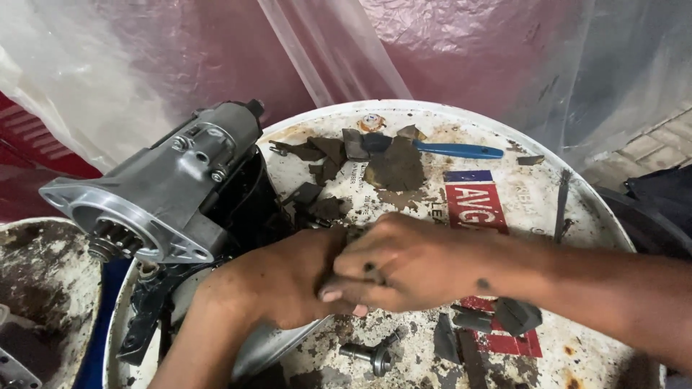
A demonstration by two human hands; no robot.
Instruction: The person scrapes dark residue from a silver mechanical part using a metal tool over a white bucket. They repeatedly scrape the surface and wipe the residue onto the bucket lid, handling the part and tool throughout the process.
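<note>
My left hand [277, 277] and my right hand [393, 263] are pressed together over the middle of a white drum lid [504, 144], fingers curled around something small that stays hidden between them. A grey metal starter motor [162, 187] with a flanged housing and a visible pinion gear lies at the lid's left edge, just beyond my left wrist. In front of my hands rests a small metal bolt-like part [371, 354]. Torn dark gasket scraps [395, 167] are scattered beyond my hands.
A blue-handled tool [454, 150] lies at the far side of the lid. Dark flat pieces [515, 315] sit near my right forearm. A second rusty, dirty drum top [40, 288] is at lower left. Clear plastic sheeting [216, 50] hangs behind.
</note>
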